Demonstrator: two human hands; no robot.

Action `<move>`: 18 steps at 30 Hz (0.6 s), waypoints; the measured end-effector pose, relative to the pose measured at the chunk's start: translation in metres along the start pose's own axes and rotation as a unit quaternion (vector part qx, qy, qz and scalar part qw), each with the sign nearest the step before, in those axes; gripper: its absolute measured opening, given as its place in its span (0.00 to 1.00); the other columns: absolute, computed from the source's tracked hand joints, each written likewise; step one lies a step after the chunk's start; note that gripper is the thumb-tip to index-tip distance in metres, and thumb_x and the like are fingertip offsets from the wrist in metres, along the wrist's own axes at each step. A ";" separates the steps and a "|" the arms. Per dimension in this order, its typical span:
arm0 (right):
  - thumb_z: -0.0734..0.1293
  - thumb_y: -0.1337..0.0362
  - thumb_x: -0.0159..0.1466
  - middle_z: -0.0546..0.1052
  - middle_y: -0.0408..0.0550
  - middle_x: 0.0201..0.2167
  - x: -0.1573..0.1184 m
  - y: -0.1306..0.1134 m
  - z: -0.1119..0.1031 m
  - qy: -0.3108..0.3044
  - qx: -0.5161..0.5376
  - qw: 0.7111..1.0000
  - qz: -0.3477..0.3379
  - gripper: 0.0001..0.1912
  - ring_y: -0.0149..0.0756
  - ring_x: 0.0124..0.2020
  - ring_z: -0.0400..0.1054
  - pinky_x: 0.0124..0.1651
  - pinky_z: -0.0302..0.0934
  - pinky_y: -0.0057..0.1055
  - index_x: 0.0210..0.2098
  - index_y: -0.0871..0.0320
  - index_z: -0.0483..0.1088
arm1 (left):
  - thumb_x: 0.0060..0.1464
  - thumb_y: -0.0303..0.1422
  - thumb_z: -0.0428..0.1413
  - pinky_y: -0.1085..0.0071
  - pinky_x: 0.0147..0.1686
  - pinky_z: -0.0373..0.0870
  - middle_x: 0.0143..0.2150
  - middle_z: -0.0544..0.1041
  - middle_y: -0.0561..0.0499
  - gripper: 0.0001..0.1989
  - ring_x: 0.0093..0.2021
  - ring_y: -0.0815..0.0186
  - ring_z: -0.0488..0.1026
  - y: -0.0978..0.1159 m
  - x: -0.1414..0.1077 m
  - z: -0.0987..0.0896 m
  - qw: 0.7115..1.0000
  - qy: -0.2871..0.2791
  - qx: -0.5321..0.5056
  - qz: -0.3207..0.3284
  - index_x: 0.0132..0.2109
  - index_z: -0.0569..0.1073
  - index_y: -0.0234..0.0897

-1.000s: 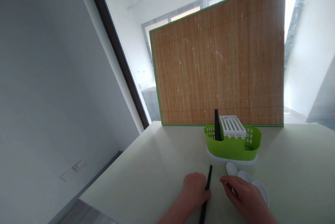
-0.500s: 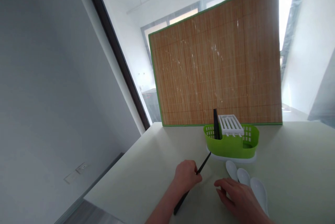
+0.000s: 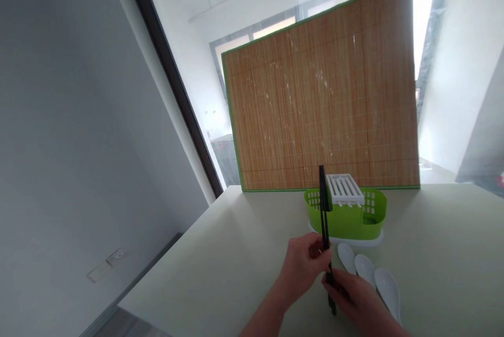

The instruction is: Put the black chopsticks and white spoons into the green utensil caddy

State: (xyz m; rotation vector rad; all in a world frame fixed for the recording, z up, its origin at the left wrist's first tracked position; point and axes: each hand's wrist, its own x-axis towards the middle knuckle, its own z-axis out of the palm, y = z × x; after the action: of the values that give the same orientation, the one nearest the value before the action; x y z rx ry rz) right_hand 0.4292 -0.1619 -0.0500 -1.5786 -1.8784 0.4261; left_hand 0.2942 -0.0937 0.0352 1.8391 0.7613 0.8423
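A pair of black chopsticks [image 3: 324, 229] stands up steeply in front of me, the lower ends near the table. My left hand [image 3: 303, 263] pinches them around the middle. Lower down, my right hand [image 3: 356, 295] closes its fingers on the same pair. Behind them is a green utensil holder [image 3: 342, 225] with a white slatted rack [image 3: 345, 190] across its middle. More black chopsticks [image 3: 323, 190] appear in its left compartment, partly overlapped by the held pair. Three white spoons [image 3: 365, 269] lie side by side next to my right hand.
A bamboo mat [image 3: 323, 101] with green edging stands upright at the back of the white table [image 3: 220, 269]. Behind it is a glass pane with a dark frame [image 3: 173, 80]. A grey wall [image 3: 79, 143] runs along the left.
My left hand has moved right, bringing its chopstick from a slant to nearly upright. Two chopsticks now show together, and my right hand has closed on them near the bottom.
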 end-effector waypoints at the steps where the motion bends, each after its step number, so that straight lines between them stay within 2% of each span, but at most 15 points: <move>1: 0.54 0.58 0.68 0.73 0.42 0.26 0.000 0.001 -0.001 -0.001 -0.003 1.000 -0.005 0.13 0.33 0.27 0.67 0.30 0.53 0.29 0.30 0.54 0.62 | 0.50 0.30 0.55 0.78 0.27 0.66 0.28 0.74 0.54 0.08 0.27 0.71 0.71 0.000 -0.001 -0.001 1.000 -0.011 -0.007 0.003 0.38 0.76 0.35; 7: 0.57 0.64 0.66 0.74 0.43 0.33 -0.001 0.002 -0.003 -0.036 0.000 0.998 -0.042 0.07 0.34 0.32 0.70 0.34 0.57 0.28 0.35 0.53 0.65 | 0.48 0.31 0.60 0.78 0.27 0.65 0.28 0.76 0.52 0.07 0.27 0.71 0.70 -0.002 -0.008 -0.010 0.998 -0.052 -0.025 -0.001 0.36 0.79 0.34; 10: 0.57 0.65 0.65 0.74 0.44 0.35 -0.001 0.001 -0.004 -0.060 -0.012 0.997 -0.052 0.07 0.34 0.34 0.71 0.36 0.60 0.28 0.37 0.53 0.67 | 0.48 0.32 0.61 0.78 0.26 0.64 0.28 0.76 0.51 0.08 0.27 0.71 0.70 -0.002 -0.011 -0.015 0.998 -0.063 -0.023 -0.005 0.36 0.79 0.34; 18: 0.56 0.64 0.66 0.74 0.44 0.35 -0.003 -0.002 -0.007 -0.057 -0.024 0.996 -0.070 0.08 0.34 0.34 0.71 0.36 0.61 0.27 0.37 0.52 0.67 | 0.50 0.31 0.60 0.76 0.34 0.69 0.34 0.79 0.50 0.07 0.34 0.67 0.74 0.015 -0.011 -0.022 0.996 -0.054 0.027 0.071 0.37 0.80 0.36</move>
State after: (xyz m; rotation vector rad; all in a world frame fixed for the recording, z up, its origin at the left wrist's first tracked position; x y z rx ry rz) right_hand 0.4329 -0.1661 -0.0446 -1.4690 -2.0853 0.4198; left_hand 0.2723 -0.0972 0.0533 1.9874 0.5955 0.8104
